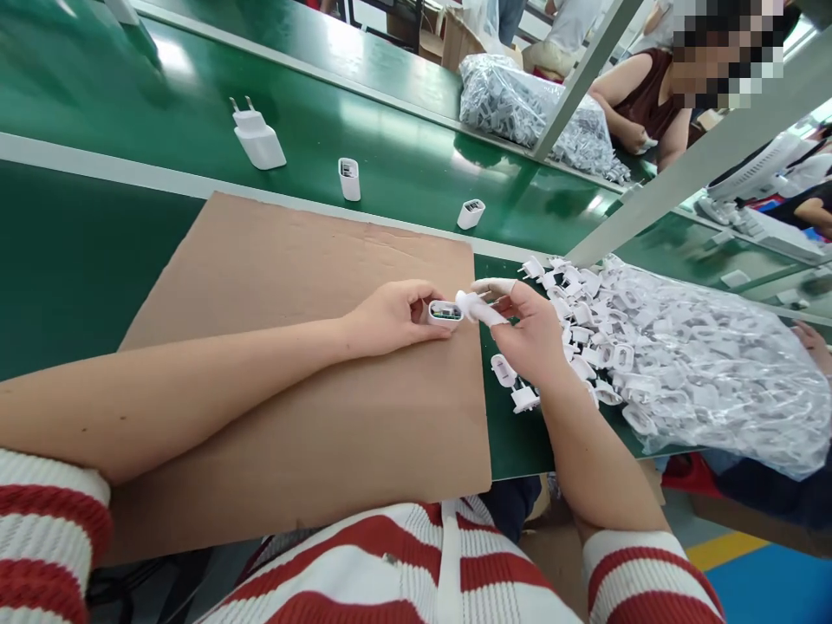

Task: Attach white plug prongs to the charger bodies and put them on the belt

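Note:
My left hand is closed around a white charger housing above the cardboard's right side. The open end of the housing faces up, and a green circuit board shows inside it. My right hand is just to the right of it. White covers sit on some of its fingers, and one covered finger reaches up to the housing's edge. Its fingers are apart, and I see no separate part between them. Loose white plug caps lie under and beside my right hand.
A brown cardboard sheet covers part of the green table. Beyond it stand a white charger with two pins and two white housings. At right lies a clear bag of white caps. Metal posts rise behind; co-workers sit opposite.

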{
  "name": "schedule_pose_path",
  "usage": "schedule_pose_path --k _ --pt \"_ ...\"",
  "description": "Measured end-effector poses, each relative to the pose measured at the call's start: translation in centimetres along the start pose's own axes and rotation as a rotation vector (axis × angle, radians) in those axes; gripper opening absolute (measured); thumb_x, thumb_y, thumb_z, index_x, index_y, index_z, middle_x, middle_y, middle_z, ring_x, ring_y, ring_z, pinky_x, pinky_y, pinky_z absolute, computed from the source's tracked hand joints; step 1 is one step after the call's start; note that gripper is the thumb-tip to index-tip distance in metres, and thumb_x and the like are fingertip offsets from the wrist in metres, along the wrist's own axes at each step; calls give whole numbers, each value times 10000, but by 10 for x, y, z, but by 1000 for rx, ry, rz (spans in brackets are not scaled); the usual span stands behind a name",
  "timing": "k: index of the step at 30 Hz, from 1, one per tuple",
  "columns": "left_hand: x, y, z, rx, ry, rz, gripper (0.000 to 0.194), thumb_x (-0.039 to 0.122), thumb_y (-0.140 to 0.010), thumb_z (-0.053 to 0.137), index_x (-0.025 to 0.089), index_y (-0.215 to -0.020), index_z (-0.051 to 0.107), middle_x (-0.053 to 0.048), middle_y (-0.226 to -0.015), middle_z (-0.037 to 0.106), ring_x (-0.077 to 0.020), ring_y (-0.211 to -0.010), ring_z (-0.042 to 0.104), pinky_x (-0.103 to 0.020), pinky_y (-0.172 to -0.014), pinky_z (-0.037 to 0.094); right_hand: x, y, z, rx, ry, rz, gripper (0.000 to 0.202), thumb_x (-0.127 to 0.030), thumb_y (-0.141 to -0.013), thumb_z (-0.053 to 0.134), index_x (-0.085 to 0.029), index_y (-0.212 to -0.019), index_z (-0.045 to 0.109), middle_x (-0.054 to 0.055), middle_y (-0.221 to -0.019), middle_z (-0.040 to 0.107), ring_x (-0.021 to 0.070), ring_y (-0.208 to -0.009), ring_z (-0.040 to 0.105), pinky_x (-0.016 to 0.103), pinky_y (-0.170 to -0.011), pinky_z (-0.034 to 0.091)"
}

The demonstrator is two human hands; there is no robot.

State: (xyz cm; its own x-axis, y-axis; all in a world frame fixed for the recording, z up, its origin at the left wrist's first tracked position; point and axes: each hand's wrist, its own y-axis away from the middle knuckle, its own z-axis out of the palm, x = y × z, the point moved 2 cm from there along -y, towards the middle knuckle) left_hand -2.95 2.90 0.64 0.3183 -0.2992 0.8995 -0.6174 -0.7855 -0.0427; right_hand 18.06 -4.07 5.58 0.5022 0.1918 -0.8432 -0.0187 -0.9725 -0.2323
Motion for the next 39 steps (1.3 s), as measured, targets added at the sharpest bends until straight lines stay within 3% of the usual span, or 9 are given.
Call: schedule_pose_path --k 3,8,13,18,21,24,31,39 --pt "3 0 5 49 -27 66 458 525 -716 901 221 -1023 750 8 -814 615 -164 -713 568 -275 -627 444 -6 5 5 -25 -25 -56 213 -358 -947 723 -286 -1147 737 34 -1139 769 187 -944 742 372 -874 641" --pt "2 1 5 35 8 120 332 503 -834 803 209 -984 771 -28 -881 632 -165 -716 567 -294 -653 454 -14 4 9 -43 -46 -164 92 -269 -916 757 -270 -1007 741 28 -1065 751 200 -1003 724 376 -921 620" --pt "-2 0 6 29 7 116 354 503 -808 809 196 -978 767 -37 -923 639 -160 -701 556 -303 -643 447 -13 2 4 -24 30 -172 400 -227 -944 698 -305 -1332 643 51 -1337 720 197 -1058 723 400 -990 606" --pt "-1 -1 5 19 8 141 316 498 -817 793 191 -861 733 -33 -889 624 -158 -700 546 -302 -634 429 -13 4 7 -100 287 -240 180 -292 -995 659 -297 -1168 708 46 -1140 777 235 -1029 717 431 -975 603" --pt "1 0 5 20 9 171 300 475 -823 783 188 -791 700 -30 -862 613 -165 -725 558 -297 -646 427 -11 3 15 -167 379 -309 269 -263 -994 638 -298 -1253 701 58 -1210 773 247 -1056 705 436 -975 594" --pt "1 0 5 18 4 174 264 452 -826 777 193 -836 725 -29 -874 613 -167 -738 564 -295 -652 429 -8 1 21 -132 429 -320 321 -240 -992 615 -288 -1299 696 63 -1176 785 243 -1008 716 417 -937 598" --pt "0 0 5 17 -22 170 298 452 -828 768 192 -735 655 -22 -834 578 -162 -703 531 -301 -634 422 -12 -3 25 -130 528 -301 289 -178 -961 575 -291 -1162 751 52 -1122 797 249 -1022 720 385 -900 590" --pt "2 0 5 9 -18 177 289 444 -834 759 195 -728 660 -23 -817 570 -168 -711 542 -307 -629 409 -7 -1 25 -119 483 -256 294 -175 -915 596 -277 -1153 735 57 -1121 786 251 -980 716 394 -894 582"
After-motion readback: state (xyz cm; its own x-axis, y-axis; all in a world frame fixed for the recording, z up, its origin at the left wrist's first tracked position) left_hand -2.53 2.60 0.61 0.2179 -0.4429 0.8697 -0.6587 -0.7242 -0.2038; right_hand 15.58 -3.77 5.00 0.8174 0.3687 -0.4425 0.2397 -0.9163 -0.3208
